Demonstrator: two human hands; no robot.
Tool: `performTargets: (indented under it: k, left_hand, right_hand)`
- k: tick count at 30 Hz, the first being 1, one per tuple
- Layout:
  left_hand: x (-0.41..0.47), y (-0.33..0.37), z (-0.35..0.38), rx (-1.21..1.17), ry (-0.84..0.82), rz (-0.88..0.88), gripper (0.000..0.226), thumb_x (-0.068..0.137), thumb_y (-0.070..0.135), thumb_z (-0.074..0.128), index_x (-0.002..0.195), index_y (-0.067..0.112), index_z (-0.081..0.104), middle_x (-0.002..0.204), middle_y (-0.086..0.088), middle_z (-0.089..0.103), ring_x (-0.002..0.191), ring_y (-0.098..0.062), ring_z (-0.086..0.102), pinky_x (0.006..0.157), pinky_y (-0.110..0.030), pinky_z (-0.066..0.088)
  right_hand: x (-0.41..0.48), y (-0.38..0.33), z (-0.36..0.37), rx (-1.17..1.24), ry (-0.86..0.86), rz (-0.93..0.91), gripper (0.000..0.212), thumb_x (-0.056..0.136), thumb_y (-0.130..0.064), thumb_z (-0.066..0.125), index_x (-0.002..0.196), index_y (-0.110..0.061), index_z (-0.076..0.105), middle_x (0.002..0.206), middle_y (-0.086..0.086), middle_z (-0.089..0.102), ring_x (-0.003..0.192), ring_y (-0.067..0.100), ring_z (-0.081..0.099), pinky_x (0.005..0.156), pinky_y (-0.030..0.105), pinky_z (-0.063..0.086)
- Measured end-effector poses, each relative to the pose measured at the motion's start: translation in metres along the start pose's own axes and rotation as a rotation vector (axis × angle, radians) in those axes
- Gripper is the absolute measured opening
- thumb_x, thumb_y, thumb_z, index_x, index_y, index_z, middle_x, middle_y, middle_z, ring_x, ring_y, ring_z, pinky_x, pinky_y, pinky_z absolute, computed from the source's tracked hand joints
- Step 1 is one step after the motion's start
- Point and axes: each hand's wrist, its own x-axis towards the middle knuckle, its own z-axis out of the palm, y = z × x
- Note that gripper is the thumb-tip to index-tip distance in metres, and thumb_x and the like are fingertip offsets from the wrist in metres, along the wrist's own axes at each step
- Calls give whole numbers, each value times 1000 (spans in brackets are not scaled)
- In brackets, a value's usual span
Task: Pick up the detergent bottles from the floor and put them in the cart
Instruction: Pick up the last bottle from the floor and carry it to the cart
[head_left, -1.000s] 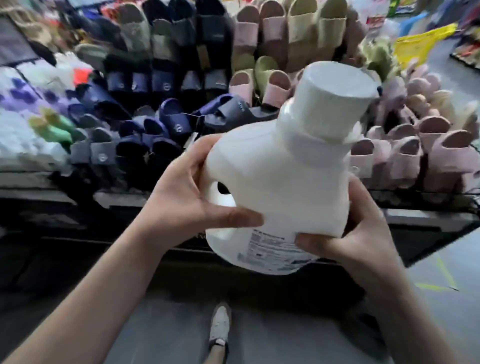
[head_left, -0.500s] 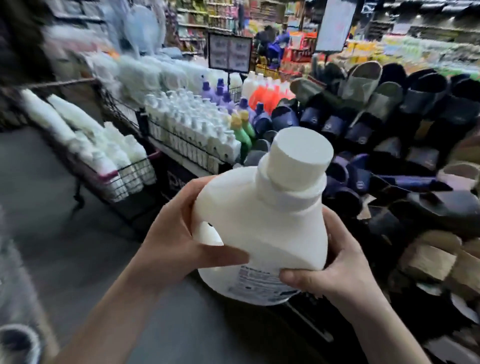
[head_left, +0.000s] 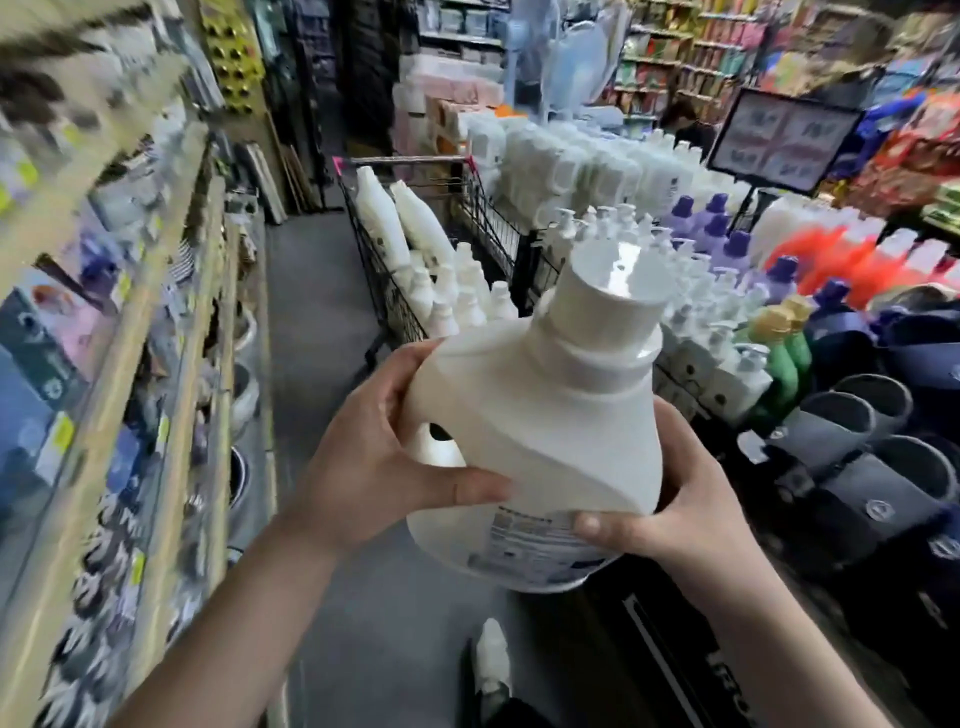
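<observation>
So the view had swung off the rack of dark slippers (head_left: 852, 431) and down the aisle. The black wire shopping cart (head_left: 363, 218), already part full of white bottles (head_left: 387, 228), sat straight ahead and closer instead of off to the left. Looked like the carry was nearly done, drop-in next. The big white plastic detergent bottle with the wide cap (head_left: 545, 415) was up in the air, short of the cart, gripped same as a second before. The left hand (head_left: 374, 462) wrapped the handle side, the right hand (head_left: 670, 519) cupped the base by the label. Fingers (head_left: 467, 488) were curled snug on the plastic both sides, thumbs pressed on the front.
</observation>
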Motion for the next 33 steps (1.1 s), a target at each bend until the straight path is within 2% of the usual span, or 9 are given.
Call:
performTargets:
  k: [3, 7, 10, 15, 17, 20, 24, 30, 33]
  left_hand:
    - [31, -22, -31, 8, 65, -19, 95, 37, 37, 102, 124, 38, 64, 121, 4, 72, 112, -16, 66, 95, -38, 57]
    - [92, -56, -67, -36, 128, -54, 88, 36, 53, 102, 117, 47, 68, 117, 6, 72, 108, -16, 63, 95, -45, 57]
    - [155, -84, -97, -19, 144, -60, 86, 37, 50, 103, 116, 46, 68, 117, 7, 71, 109, -13, 62, 95, -37, 55]
    - [268, -117, -149, 5, 148, -99, 88, 39, 45, 104, 120, 48, 67, 123, 13, 71, 119, -6, 63, 97, -22, 52]
    - [307, -126, -170, 38, 142, -110, 92, 40, 38, 104, 123, 44, 66, 125, 9, 70, 120, -9, 63, 97, -23, 52]
    - [354, -144, -204, 67, 170, -142, 93, 41, 23, 102, 125, 40, 65, 126, 4, 70, 120, -15, 64, 96, -27, 54]
    - [402, -170, -246, 25, 233, -173, 100, 38, 45, 105, 128, 38, 63, 131, -2, 68, 125, -22, 63, 98, -36, 53]
    - [477, -217, -319, 47, 198, -155, 98, 35, 48, 104, 125, 40, 65, 129, -5, 70, 125, -28, 64, 104, -47, 53]
    - [529, -244, -365, 18, 123, -138, 93, 33, 43, 105, 119, 43, 69, 122, 2, 73, 118, -17, 66, 100, -38, 57]
  right_hand:
    - [57, 13, 19, 16, -72, -9, 89, 43, -31, 94, 126, -44, 66, 126, -2, 74, 118, 17, 70, 89, 32, 61]
    - [147, 41, 42, 37, -122, -17, 92, 43, -31, 95, 130, -41, 64, 127, -4, 74, 119, 15, 70, 91, 31, 60]
    - [229, 62, 56, 54, -154, -29, 94, 44, -33, 96, 132, -39, 63, 128, -2, 74, 120, 16, 70, 95, 39, 60]
    - [368, 81, 72, 13, -179, -41, 102, 38, -45, 98, 133, -46, 62, 133, -13, 70, 125, 6, 65, 101, 36, 52]
    - [418, 84, 81, -17, -197, -50, 105, 35, -50, 98, 133, -48, 61, 133, -13, 69, 124, 5, 64, 102, 36, 51]
    - [484, 89, 98, -7, -246, -45, 102, 34, -49, 97, 130, -49, 63, 126, -13, 72, 118, 3, 67, 92, 22, 53]
    - [555, 98, 129, 7, -308, -40, 102, 34, -46, 97, 130, -49, 62, 122, -10, 74, 114, 4, 69, 90, 22, 55]
    - [643, 125, 186, 46, -269, -23, 91, 37, -39, 98, 121, -54, 65, 123, -8, 75, 114, 8, 70, 87, 23, 57]
    - [689, 135, 219, 83, -198, -13, 91, 40, -35, 99, 125, -45, 67, 124, -2, 75, 118, 14, 70, 88, 30, 60]
